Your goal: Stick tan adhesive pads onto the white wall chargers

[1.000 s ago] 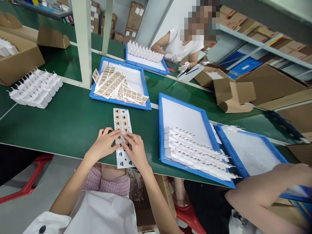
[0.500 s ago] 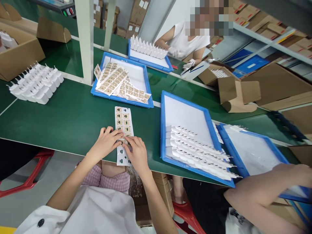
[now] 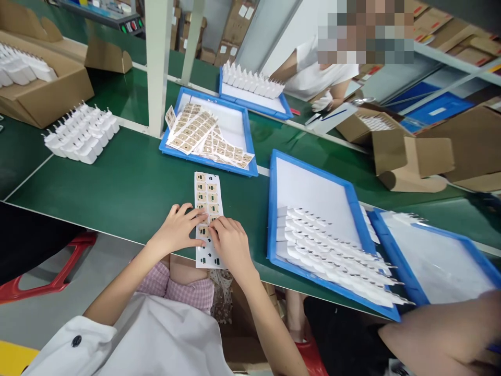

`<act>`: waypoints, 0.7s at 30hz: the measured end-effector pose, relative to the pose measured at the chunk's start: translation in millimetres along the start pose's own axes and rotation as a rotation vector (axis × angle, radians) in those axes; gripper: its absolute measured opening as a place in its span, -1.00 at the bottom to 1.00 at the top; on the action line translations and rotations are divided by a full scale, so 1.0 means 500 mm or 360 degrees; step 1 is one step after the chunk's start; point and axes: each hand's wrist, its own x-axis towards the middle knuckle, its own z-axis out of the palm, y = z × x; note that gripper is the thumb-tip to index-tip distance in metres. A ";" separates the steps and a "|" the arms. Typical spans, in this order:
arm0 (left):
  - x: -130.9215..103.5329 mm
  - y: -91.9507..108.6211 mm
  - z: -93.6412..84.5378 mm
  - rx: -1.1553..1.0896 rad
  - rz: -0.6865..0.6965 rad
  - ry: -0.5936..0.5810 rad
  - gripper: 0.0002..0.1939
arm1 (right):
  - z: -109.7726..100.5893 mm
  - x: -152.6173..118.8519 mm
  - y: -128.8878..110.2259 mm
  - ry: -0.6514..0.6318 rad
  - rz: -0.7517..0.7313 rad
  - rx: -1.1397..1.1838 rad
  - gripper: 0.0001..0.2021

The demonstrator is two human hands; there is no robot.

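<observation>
Green bench (image 3: 117, 188), hands on label sheet (image 3: 207, 198)

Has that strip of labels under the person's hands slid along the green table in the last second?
No. The label sheet overhangs the green table edge as before; only the camera shifted.

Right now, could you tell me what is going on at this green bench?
A person has both hands on a sticker sheet lying on the green bench: the left hand presses it flat, while the right hand picks at a label midway down. A blue tray of white chargers sits to the right, and a tray of more sticker sheets lies behind. Across the bench another person works.
</observation>
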 end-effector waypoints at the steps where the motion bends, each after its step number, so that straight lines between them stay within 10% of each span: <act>1: 0.000 -0.001 -0.001 -0.0010 -0.0005 -0.0021 -0.32 | -0.002 -0.001 -0.001 0.0008 -0.0020 -0.0013 -0.76; 9: 0.025 -0.016 -0.013 -0.0006 -0.0077 -0.0192 -0.26 | -0.033 -0.020 0.017 0.0201 -0.0166 0.0291 -0.75; 13: 0.021 -0.032 -0.027 0.0018 0.0001 -0.0150 -0.22 | -0.043 -0.031 0.041 0.0366 0.0123 0.0803 -0.77; 21: -0.085 -0.223 -0.212 0.0571 -0.1103 0.1130 -0.44 | -0.014 -0.071 0.011 0.0255 0.1032 0.1951 -0.56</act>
